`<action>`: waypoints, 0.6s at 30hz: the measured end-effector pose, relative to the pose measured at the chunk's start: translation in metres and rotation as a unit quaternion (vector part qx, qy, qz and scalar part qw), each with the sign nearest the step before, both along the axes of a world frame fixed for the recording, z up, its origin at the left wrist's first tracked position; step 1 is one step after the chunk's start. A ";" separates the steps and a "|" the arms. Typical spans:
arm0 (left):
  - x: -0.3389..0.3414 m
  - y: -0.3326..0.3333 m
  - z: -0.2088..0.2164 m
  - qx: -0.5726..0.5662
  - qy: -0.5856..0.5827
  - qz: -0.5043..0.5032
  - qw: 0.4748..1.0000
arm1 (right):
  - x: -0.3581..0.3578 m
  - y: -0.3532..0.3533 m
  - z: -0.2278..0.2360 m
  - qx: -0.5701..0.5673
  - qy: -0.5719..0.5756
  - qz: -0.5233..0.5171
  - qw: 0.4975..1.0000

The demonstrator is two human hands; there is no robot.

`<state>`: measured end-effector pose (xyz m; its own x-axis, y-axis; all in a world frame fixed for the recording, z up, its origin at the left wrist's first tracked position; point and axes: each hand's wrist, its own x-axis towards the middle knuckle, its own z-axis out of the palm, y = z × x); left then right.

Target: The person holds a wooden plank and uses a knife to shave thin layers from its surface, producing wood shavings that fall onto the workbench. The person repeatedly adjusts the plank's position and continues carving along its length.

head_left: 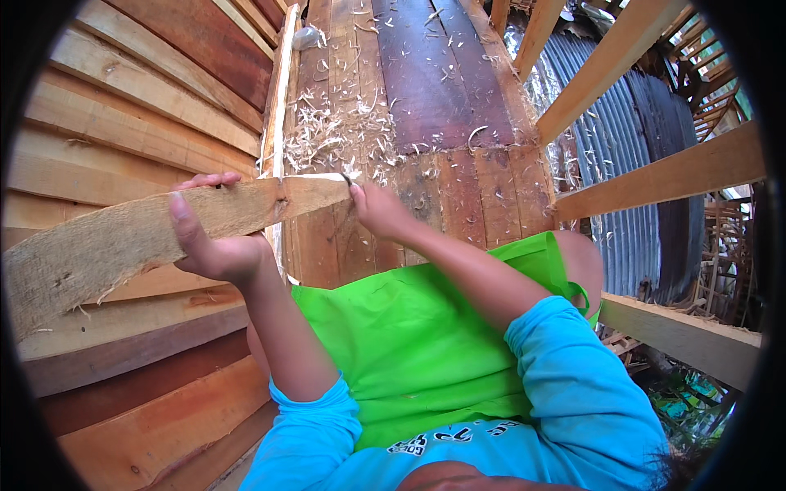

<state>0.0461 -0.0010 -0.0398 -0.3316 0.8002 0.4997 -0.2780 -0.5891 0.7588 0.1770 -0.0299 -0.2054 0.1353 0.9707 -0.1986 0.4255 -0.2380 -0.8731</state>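
A long rough wooden plank [139, 237] reaches from the left rim of the view to the middle, narrowing to a pale, freshly cut end. My left hand [214, 252] is closed round it, thumb on the near face and fingertips over the far edge. At the narrow end my right hand [381, 211] is a closed fist round a tool. Only a thin dark blade [347, 179] shows, touching the pale cut edge; the handle is hidden in the fist. A green apron [401, 327] covers my lap beneath both forearms.
Curled wood shavings [336, 135] lie heaped and scattered over the board floor [434, 74]. A plank wall [123, 114] rises close on the left. Wooden rails [655, 173] line the right side, with corrugated metal sheets [630, 155] beyond. A clear plastic object [306, 38] sits far ahead.
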 end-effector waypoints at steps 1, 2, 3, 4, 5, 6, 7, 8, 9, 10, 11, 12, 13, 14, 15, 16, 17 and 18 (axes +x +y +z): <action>0.001 0.001 0.001 -0.001 -0.002 0.002 1.000 | -0.007 0.000 0.000 0.011 -0.012 -0.012 1.000; 0.002 0.001 0.003 0.005 -0.007 0.000 1.000 | -0.012 -0.001 0.000 0.022 -0.024 -0.025 0.999; 0.001 -0.002 0.001 0.003 -0.010 0.002 1.000 | -0.015 -0.013 0.023 0.088 -0.015 -0.009 0.996; -0.001 -0.005 0.000 0.000 -0.013 0.004 1.000 | -0.015 -0.012 0.019 0.098 -0.006 0.001 0.995; -0.004 -0.003 -0.001 0.003 -0.003 0.008 1.000 | -0.014 -0.009 0.013 0.108 0.004 0.012 0.994; -0.002 -0.003 0.001 0.006 0.003 0.009 1.000 | -0.010 -0.010 0.009 0.119 0.009 0.020 0.993; 0.002 -0.001 0.003 0.014 0.006 0.005 1.000 | -0.006 -0.008 0.000 0.070 0.015 0.006 0.997; 0.005 -0.003 0.003 0.010 0.005 0.003 1.000 | -0.003 -0.007 -0.010 0.020 0.021 -0.008 1.000; 0.004 -0.003 0.002 0.009 0.008 0.004 1.000 | -0.003 -0.001 -0.014 -0.026 0.031 -0.021 0.999; -0.001 -0.003 0.000 0.002 0.015 0.011 1.000 | -0.009 -0.003 -0.002 0.030 0.018 -0.007 0.999; -0.005 -0.001 -0.001 0.005 0.011 0.012 1.000 | -0.015 -0.008 0.011 0.086 0.005 0.007 0.996; -0.003 -0.001 -0.001 0.006 0.003 0.011 1.000 | -0.015 -0.014 0.020 0.140 -0.010 0.017 0.990; -0.003 -0.002 -0.001 0.007 -0.004 0.010 1.000 | -0.008 -0.013 0.019 0.128 0.039 0.041 0.990; -0.003 -0.002 -0.001 0.005 0.000 0.019 1.000 | -0.007 -0.010 0.009 0.073 0.027 0.025 0.997; -0.002 0.001 0.001 0.009 0.003 0.025 1.000 | -0.004 -0.005 0.006 0.024 0.014 0.005 1.000; -0.002 0.003 0.003 0.013 0.005 0.030 0.999 | -0.002 -0.002 0.004 -0.025 0.001 -0.015 1.000; 0.000 0.002 0.004 0.014 -0.001 0.019 1.000 | -0.003 -0.003 0.001 0.013 -0.003 -0.014 1.000; -0.003 0.000 0.001 0.007 -0.004 0.011 1.000 | -0.011 -0.011 0.016 0.045 -0.002 -0.010 0.999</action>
<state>0.0434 -0.0006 -0.0388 -0.3534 0.7850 0.5089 -0.2704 -0.6064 0.7477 0.1658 -0.0408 -0.1889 0.1553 0.9818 -0.1097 0.4256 -0.1667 -0.8894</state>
